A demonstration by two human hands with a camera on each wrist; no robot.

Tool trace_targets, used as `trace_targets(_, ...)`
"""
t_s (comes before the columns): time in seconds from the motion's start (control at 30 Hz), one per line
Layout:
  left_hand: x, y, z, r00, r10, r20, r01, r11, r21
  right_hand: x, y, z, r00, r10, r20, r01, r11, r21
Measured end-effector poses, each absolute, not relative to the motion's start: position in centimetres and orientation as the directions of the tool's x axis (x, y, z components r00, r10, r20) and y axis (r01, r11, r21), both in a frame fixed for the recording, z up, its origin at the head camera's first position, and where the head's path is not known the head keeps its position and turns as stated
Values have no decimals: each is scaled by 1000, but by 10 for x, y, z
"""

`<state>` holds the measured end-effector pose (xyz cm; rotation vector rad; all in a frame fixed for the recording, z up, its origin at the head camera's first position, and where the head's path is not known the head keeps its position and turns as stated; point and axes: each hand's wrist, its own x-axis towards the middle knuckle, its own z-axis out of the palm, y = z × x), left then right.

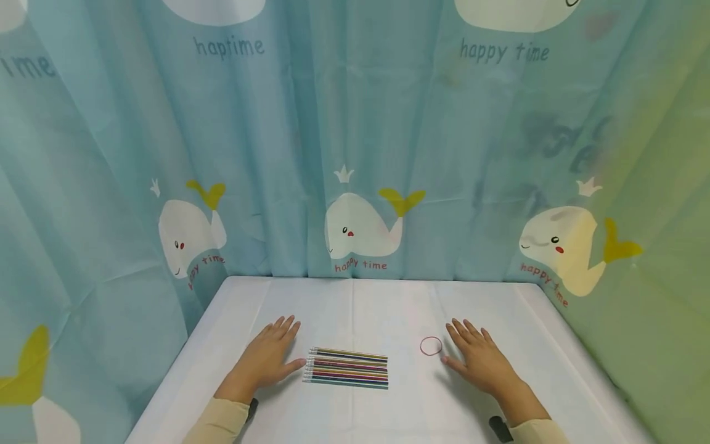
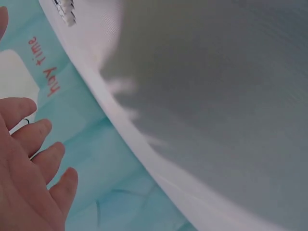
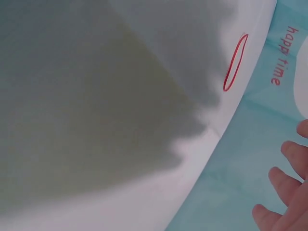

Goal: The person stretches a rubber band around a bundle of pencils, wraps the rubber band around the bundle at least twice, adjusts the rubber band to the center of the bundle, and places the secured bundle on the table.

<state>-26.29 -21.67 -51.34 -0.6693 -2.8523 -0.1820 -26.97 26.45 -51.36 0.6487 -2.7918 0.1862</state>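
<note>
In the head view a row of several pencils (image 1: 348, 369) lies side by side on the white table, with their pale ends to the left. My left hand (image 1: 269, 357) is held out flat to the left of them, its thumb tip right at those ends. A thin red rubber band (image 1: 431, 338) forms a loop to the right of the pencils. Beside it is my right hand (image 1: 479, 361), fingers straight and holding nothing. The right wrist view shows the rubber band (image 3: 227, 79) as a narrow loop. Pencil ends (image 2: 66, 12) show at the top of the left wrist view.
The white table (image 1: 399, 413) has its far edge against a blue-green curtain (image 1: 288, 123) printed with whales. More curtain hangs along the left and right sides. Dark wrist straps (image 1: 500, 428) show by the beige sleeves (image 1: 219, 422).
</note>
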Motion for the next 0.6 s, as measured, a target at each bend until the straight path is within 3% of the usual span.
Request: trace_targets(0.6, -275, -181, -511, -843, 514, 156, 528, 847, 65, -279, 216, -516, -870, -451, 201, -478, 871, -112)
